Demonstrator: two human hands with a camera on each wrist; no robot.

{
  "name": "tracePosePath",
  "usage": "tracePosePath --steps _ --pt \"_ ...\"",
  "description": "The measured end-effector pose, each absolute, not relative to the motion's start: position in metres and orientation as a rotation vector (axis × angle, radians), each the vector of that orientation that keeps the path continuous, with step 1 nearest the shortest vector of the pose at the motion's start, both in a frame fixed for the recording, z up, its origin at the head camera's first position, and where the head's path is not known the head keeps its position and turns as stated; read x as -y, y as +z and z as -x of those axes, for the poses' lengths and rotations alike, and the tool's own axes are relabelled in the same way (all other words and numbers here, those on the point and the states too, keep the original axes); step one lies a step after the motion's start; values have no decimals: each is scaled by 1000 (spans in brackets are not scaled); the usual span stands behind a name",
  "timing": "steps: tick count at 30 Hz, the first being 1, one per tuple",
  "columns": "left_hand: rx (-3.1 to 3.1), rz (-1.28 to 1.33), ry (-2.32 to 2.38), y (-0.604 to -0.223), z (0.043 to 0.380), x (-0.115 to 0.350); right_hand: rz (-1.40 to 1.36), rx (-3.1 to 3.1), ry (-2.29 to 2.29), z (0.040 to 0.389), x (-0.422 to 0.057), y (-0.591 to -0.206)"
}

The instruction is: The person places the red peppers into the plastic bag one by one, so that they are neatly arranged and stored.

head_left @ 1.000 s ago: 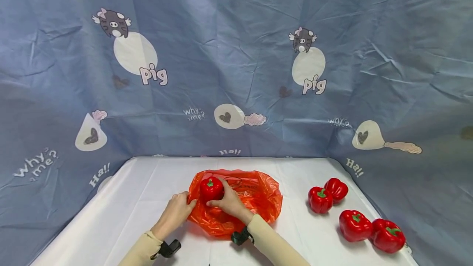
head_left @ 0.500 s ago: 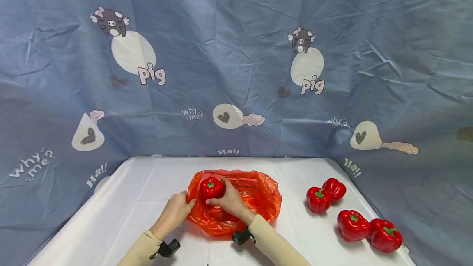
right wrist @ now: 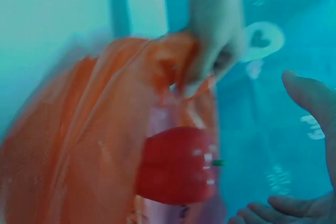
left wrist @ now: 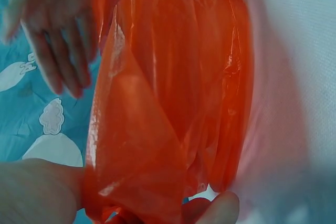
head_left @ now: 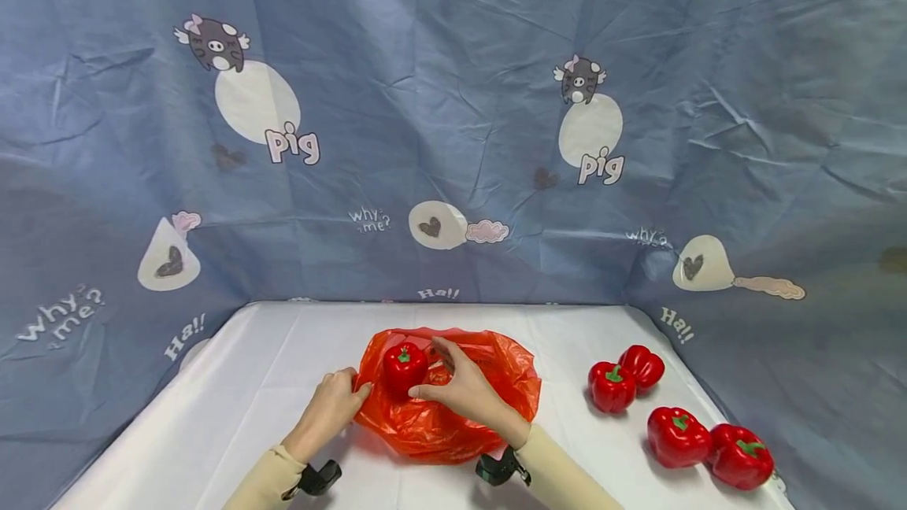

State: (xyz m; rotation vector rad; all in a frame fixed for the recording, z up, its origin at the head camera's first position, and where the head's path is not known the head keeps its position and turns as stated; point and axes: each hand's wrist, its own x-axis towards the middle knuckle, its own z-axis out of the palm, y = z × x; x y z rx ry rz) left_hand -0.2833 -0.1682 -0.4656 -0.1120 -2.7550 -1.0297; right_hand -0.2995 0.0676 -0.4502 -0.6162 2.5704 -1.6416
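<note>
Gripping the left rim of the red-orange plastic bag [head_left: 435,437], the left hand [head_left: 331,406] has its fingers bent on the thin film, above the white surface [head_left: 237,404]. For this step, I think the rim should be held firm and a little raised, without pulling, so the mouth does not fall inward. Just to the right, the red pepper [head_left: 405,369] is inside the bag mouth, at its left part. Its green stem points up, and its long axis, from stem to base, looks nearly upright. Then comes the right hand [head_left: 468,393]: its fingers and thumb are spread and hold nothing, and the right wrist view shows a gap between them and the pepper. Any movement of this hand would best be slow, because a finger could catch the film or tip the pepper. Farther right, well apart from the bag, are two pairs of peppers; the rightmost pepper [head_left: 739,459] has its stem toward the right.
</note>
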Motion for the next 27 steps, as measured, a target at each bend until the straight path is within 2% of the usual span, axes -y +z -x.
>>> tracePosePath --steps 9,16,27 --pt "2771 109 -1040 -467 285 168 783 -2393 -1760 268 -121 -416" --pt "2769 115 -1047 -465 285 171 784 -2490 -1785 269 -149 -399" --pt "2771 126 -1046 -467 286 169 696 -2534 -1781 268 -165 -402"
